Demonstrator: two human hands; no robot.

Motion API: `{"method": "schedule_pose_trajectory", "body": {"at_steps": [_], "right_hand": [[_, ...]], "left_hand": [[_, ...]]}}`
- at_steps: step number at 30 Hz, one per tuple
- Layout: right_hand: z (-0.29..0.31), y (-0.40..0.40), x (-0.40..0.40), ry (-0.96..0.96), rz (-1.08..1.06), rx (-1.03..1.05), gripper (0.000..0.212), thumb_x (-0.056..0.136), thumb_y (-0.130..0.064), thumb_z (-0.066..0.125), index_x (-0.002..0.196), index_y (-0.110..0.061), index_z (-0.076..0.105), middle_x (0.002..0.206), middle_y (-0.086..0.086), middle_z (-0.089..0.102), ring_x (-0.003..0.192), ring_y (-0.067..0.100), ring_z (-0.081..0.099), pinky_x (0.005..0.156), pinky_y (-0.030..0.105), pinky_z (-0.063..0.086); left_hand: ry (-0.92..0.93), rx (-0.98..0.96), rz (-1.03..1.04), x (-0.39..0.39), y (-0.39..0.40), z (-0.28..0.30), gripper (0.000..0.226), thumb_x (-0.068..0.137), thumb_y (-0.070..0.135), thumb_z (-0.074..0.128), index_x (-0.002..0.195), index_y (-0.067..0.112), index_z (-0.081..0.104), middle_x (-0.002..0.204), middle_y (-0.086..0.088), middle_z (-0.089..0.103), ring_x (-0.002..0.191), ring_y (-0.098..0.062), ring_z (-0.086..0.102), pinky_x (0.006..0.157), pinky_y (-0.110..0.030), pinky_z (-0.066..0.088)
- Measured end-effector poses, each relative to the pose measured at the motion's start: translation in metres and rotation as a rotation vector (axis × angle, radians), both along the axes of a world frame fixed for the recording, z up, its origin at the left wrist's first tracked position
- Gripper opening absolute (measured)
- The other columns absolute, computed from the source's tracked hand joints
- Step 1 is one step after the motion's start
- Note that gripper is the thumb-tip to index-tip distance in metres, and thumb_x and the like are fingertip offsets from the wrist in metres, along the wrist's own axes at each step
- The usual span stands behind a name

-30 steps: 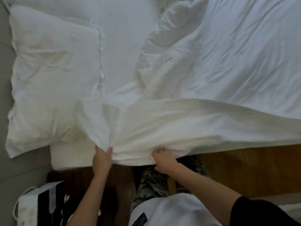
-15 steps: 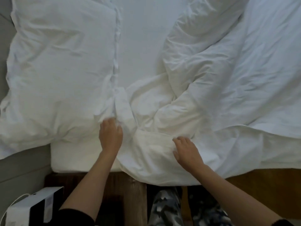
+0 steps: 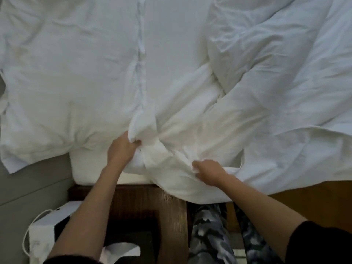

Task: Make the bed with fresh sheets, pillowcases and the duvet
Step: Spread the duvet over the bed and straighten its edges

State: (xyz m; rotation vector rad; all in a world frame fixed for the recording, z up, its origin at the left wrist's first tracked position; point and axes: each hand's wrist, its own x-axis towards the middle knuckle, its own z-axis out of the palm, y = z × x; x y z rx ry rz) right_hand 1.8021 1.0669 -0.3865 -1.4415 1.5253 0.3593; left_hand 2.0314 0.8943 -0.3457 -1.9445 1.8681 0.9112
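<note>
Leaning over the bed's edge, we now bunch the white duvet [image 3: 219, 130] beside the pillow [image 3: 66, 82], left hand [image 3: 120, 149] and right hand [image 3: 208, 171] each in a closed grip on cloth we pressed flat a moment ago.

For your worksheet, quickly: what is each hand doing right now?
Left hand: fingers curled, gripping a bunched fold of the duvet.
Right hand: fingers curled, gripping the duvet's near edge.
</note>
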Motion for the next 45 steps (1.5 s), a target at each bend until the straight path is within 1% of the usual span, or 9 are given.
{"method": "schedule_pose_trajectory", "body": {"at_steps": [5, 9, 13, 18, 22, 26, 35, 40, 45], "right_hand": [[0.036, 0.060, 0.048, -0.203, 0.223, 0.215, 0.041, 0.093, -0.021, 0.048, 0.133, -0.017, 0.043, 0.126, 0.014, 0.051, 0.115, 0.033, 0.050, 0.093, 0.039, 0.039], [0.041, 0.054, 0.043, -0.230, 0.274, 0.270, 0.049, 0.093, -0.039, 0.052, 0.137, -0.017, 0.046, 0.133, 0.013, 0.049, 0.120, 0.032, 0.047, 0.100, 0.040, 0.036], [0.024, -0.004, 0.010, -0.206, -0.022, -0.258, 0.037, 0.091, -0.022, 0.055, 0.127, -0.013, 0.056, 0.121, 0.010, 0.060, 0.110, 0.029, 0.055, 0.091, 0.040, 0.048], [-0.021, -0.070, -0.063, 0.100, -0.208, -0.911, 0.049, 0.077, -0.023, 0.062, 0.124, -0.010, 0.057, 0.124, 0.019, 0.057, 0.114, 0.033, 0.047, 0.097, 0.043, 0.041], [-0.044, -0.086, -0.103, 0.273, -0.103, -0.504, 0.077, 0.084, -0.046, 0.063, 0.147, -0.020, 0.027, 0.153, 0.022, 0.020, 0.139, 0.040, 0.023, 0.109, 0.055, 0.025], [-0.065, -0.069, -0.096, 0.320, 0.042, -0.152, 0.088, 0.088, -0.068, 0.038, 0.152, -0.026, -0.006, 0.158, 0.016, -0.015, 0.145, 0.036, -0.011, 0.114, 0.058, 0.001], [-0.018, -0.054, -0.052, 0.272, -0.199, -0.303, 0.076, 0.093, -0.055, 0.042, 0.153, -0.025, 0.005, 0.159, 0.016, -0.001, 0.145, 0.040, 0.002, 0.115, 0.055, 0.011], [0.008, -0.067, -0.013, 0.248, -0.161, -0.573, 0.076, 0.089, -0.050, 0.051, 0.150, -0.015, 0.023, 0.154, 0.025, 0.016, 0.139, 0.047, 0.020, 0.105, 0.056, 0.032], [-0.018, -0.044, -0.015, 0.142, 0.020, -0.114, 0.071, 0.096, -0.046, 0.044, 0.152, -0.024, 0.007, 0.159, 0.014, -0.005, 0.146, 0.034, 0.005, 0.113, 0.047, 0.025]], "left_hand": [[-0.350, 0.085, 0.266, 0.121, 0.037, 0.052, 0.051, 0.093, 0.042, 0.056, 0.136, 0.015, 0.050, 0.130, -0.022, 0.056, 0.114, -0.041, 0.055, 0.090, -0.044, 0.044], [-0.588, -0.002, 0.175, 0.118, 0.034, 0.053, 0.044, 0.085, 0.015, 0.054, 0.128, 0.007, 0.050, 0.119, -0.028, 0.054, 0.107, -0.045, 0.054, 0.091, -0.050, 0.046], [-0.250, -0.514, -0.006, 0.024, -0.011, 0.021, 0.043, 0.080, 0.006, 0.054, 0.122, -0.001, 0.052, 0.116, -0.029, 0.054, 0.104, -0.044, 0.052, 0.087, -0.052, 0.043], [-0.122, -0.335, -0.030, -0.065, -0.077, -0.048, 0.078, 0.085, 0.041, 0.063, 0.146, 0.006, 0.028, 0.144, -0.023, 0.037, 0.132, -0.038, 0.036, 0.110, -0.047, 0.027], [-0.188, -0.229, -0.083, -0.085, -0.098, -0.076, 0.102, 0.079, 0.061, 0.063, 0.148, 0.001, 0.017, 0.141, -0.026, 0.039, 0.129, -0.041, 0.039, 0.107, -0.046, 0.029], [-0.121, -0.018, -0.049, -0.106, -0.078, -0.090, 0.075, 0.086, 0.058, 0.056, 0.131, 0.000, 0.038, 0.129, -0.025, 0.053, 0.117, -0.041, 0.052, 0.092, -0.043, 0.040], [-0.088, -0.670, 0.017, -0.034, -0.101, 0.070, 0.051, 0.089, 0.052, 0.055, 0.099, 0.002, 0.054, 0.091, -0.035, 0.060, 0.085, -0.049, 0.058, 0.070, -0.048, 0.044], [-0.240, -0.882, 0.275, 0.103, -0.163, 0.085, 0.056, 0.085, 0.072, 0.039, 0.109, 0.025, 0.054, 0.088, -0.010, 0.060, 0.078, -0.034, 0.058, 0.069, -0.047, 0.043], [-0.277, -0.596, 0.297, 0.075, -0.091, 0.067, 0.054, 0.085, 0.026, 0.059, 0.130, 0.004, 0.039, 0.129, -0.028, 0.046, 0.116, -0.045, 0.046, 0.096, -0.053, 0.037]]}}
